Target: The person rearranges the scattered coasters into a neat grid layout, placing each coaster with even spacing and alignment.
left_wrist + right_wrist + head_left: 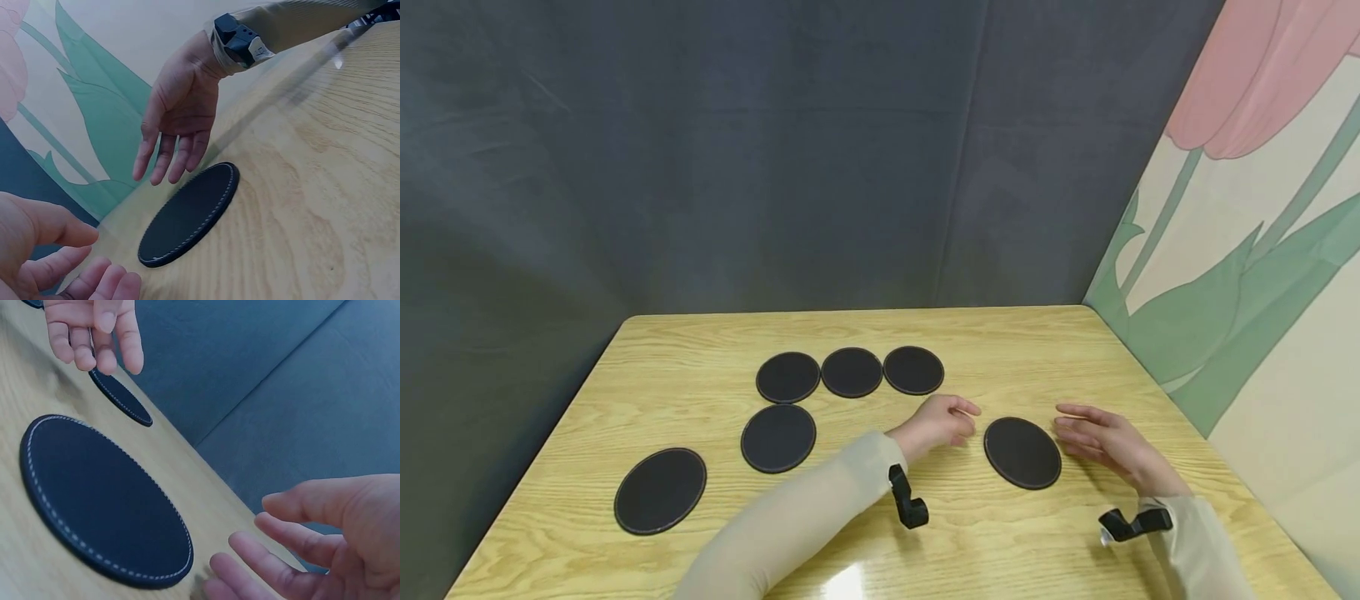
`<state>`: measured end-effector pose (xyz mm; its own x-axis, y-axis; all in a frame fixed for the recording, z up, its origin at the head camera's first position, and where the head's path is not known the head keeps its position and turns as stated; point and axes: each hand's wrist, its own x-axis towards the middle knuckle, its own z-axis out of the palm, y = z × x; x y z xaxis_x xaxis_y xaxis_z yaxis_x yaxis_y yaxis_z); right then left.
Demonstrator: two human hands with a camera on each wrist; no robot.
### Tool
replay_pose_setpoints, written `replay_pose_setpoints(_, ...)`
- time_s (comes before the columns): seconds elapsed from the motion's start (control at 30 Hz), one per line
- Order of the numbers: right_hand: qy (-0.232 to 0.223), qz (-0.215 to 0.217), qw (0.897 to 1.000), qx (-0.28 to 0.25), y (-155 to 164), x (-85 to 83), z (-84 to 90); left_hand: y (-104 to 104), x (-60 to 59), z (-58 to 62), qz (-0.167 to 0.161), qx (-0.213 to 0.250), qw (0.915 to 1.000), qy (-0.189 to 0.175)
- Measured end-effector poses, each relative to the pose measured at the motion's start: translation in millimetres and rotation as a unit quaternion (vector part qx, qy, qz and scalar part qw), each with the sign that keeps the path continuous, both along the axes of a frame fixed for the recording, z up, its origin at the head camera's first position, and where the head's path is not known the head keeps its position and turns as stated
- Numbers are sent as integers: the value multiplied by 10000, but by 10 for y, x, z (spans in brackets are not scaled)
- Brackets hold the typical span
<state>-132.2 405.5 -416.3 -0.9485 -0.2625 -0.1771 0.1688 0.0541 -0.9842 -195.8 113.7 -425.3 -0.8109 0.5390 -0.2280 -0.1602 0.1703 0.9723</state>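
Thing: a round black coaster (1022, 452) with stitched edge, lying flat on the desk (1075, 350), lower right of centre in the head view.
Left hand (936, 427): just left of it, fingers loosely curled, holding nothing.
Right hand (1101, 442): just right of it, fingers relaxed and spread, holding nothing.
Handling: likely light, thin, slightly flexible, not fragile; lying flush, so best pinched at the rim.
Others: five more coasters (851, 372) to the left.

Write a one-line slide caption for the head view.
Two open hands, left hand and right hand, flank a round black stitched coaster on a light wooden table; five more lie left.
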Motion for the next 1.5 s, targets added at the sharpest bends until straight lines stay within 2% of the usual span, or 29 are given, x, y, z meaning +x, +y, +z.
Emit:
replay_pose_setpoints(0.23,-98,143,9998,87,21,18,-39,36,65,-54,-141,7,9995,-277)
replay_pose_setpoints(0.47,-316,49,9987,385,14,38,-56,47,145,-57,-295,235,9974,-614)
replay_pose_setpoints(0.67,-462,228,9984,245,11,45,-72,90,202,-65,-320,330,9966,-686)
replay_pose_setpoints(0.93,-460,521,9974,175,2,52,-72,150,256,-71,-109,342,9968,-715)
replay_pose_setpoints(1.13,-465,466,9975,270,-30,51,-68,166,289,-76,76,323,9972,-674)
replay_pose_setpoints(1.5,-433,292,9979,392,-105,41,-57,187,288,-120,622,457,9954,-560)
